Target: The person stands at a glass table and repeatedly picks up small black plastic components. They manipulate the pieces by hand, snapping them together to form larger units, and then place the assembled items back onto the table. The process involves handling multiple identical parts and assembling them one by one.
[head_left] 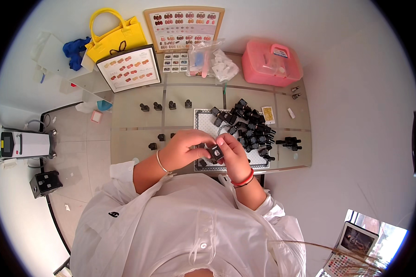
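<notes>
Both hands pinch one small black bottle (215, 152) above table (138, 117) near edge; left hand (182, 148) wraps its left side; right hand (233, 154) fingers closed on top; bottle pile (249, 127) just beyond on mat (203, 117).

A small black bottle (215, 152) with a squarish body sits between the two hands, the left hand (185, 148) curled over it from one side and the right hand (235, 157) pinching it from the other, held just above the near edge of the surface (134, 138). It lies tilted, one pale-labelled face turned up toward the camera, and fingers hide its ends. It matches the many small black bottles (247, 124) heaped just beyond it on the white dotted mat (203, 117).
</notes>
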Available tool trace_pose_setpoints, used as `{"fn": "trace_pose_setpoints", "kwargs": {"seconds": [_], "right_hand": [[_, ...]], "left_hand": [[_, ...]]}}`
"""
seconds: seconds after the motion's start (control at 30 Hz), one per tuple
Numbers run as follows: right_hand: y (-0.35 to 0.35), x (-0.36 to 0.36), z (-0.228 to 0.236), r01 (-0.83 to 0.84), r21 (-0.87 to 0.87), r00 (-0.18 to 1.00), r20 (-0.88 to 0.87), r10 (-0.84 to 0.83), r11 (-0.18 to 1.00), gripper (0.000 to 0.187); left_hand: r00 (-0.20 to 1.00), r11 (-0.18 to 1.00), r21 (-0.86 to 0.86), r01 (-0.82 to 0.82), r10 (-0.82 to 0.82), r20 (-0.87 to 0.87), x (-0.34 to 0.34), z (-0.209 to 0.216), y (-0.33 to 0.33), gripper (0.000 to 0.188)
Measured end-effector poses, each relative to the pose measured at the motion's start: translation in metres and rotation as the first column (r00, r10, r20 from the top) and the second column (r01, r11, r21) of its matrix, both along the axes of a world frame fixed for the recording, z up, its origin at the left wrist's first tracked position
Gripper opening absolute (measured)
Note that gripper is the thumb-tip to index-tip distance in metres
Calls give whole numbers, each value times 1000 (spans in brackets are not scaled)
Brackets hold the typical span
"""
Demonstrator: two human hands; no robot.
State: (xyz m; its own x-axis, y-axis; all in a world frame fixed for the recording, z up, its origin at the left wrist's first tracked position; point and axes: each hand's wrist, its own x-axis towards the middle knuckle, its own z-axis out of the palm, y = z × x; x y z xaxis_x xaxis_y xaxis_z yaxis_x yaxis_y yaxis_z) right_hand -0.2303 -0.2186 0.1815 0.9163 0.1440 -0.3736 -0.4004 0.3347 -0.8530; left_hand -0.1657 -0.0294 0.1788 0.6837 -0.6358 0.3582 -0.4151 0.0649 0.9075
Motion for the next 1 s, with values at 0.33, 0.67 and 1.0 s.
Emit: {"fn": "trace_pose_setpoints", "kwargs": {"seconds": [0.33,0.67,1.0], "right_hand": [[8,-3,-3,-126,115,976,190,103,985,27],[8,-6,-10,-159,37,975,161,151,987,21],[8,-5,-11,-159,3,976,150,156,987,20]], "left_hand": [[328,854,-505,128,-517,-791,-1,-6,17,37],[368,846,-406,345,-520,-771,5,2,20,40],[416,825,-317,468,-522,-745,8,6,21,39]]}}
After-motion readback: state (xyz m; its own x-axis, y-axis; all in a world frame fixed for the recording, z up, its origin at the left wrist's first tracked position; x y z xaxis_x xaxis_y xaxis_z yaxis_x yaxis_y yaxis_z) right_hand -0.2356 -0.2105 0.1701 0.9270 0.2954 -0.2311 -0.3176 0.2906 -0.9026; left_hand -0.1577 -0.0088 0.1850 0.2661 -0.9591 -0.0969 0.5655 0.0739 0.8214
